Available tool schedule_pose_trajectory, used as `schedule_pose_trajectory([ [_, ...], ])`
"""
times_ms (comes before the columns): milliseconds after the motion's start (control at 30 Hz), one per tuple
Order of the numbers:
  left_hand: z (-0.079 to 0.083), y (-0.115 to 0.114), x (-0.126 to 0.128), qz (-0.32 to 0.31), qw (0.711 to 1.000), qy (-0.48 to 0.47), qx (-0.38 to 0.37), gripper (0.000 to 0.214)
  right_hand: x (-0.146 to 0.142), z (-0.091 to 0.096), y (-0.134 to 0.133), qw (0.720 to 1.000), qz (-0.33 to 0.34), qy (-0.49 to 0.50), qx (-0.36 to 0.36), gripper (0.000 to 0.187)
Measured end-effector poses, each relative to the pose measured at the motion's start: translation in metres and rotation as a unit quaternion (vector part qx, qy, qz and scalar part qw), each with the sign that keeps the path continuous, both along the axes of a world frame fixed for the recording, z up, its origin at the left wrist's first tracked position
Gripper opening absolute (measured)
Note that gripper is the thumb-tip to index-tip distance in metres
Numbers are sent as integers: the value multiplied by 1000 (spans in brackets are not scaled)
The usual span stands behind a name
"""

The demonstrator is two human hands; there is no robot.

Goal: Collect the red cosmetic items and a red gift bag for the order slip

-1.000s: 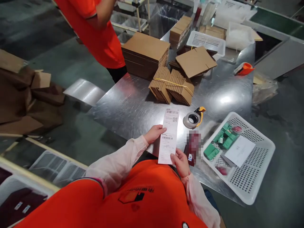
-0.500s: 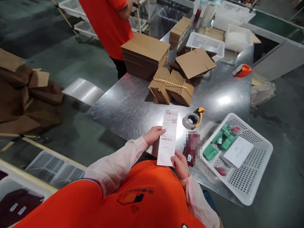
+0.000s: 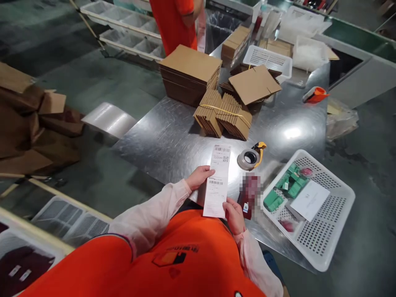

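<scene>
While the left hand and right hand pinch opposite edges, the shipping label lies lengthwise toward twelve, right hand nearer; a tape dispenser sits at one o'clock, bundled flattened cartons beyond at twelve.

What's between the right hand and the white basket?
In the head view, a dark red item, pixelated so its kind can't be told, lies on the steel table between the right hand and the white basket.

Qty: 2 hands, 1 shipping label, 2 tape disp., 2 baskets (white, perforated).
</scene>
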State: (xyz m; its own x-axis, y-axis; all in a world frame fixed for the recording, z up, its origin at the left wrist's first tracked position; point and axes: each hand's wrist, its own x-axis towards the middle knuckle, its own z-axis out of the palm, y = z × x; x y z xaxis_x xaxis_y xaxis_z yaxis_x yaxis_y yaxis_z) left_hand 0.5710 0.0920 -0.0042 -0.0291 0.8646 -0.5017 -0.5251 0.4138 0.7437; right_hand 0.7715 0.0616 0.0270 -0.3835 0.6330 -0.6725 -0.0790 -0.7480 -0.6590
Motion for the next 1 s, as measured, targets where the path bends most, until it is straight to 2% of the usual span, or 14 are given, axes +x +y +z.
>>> schedule_pose_trajectory([
  [233,-1,1,0,6,1000,-6,1,47,2,-2,0,1000,6,-12,4,25],
  [433,-2,0,0,2,1000,-18,-1,54,2,-2,0,1000,8,-5,4,24],
  [600,-1,0,-1,11,1000,-18,-6,51,1,-2,2,1000,-15,-3,-8,20],
  [700,-2,0,-1,11,1000,-19,0,47,2,0,0,999,-19,27,-8,28],
  [833,-2,0,-2,14,1000,-9,2,49,2,3,-2,999,27,40,23,48],
  [1000,-2,0,-1,18,1000,-12,2,50,4,2,-4,996,69,37,52,52],
])
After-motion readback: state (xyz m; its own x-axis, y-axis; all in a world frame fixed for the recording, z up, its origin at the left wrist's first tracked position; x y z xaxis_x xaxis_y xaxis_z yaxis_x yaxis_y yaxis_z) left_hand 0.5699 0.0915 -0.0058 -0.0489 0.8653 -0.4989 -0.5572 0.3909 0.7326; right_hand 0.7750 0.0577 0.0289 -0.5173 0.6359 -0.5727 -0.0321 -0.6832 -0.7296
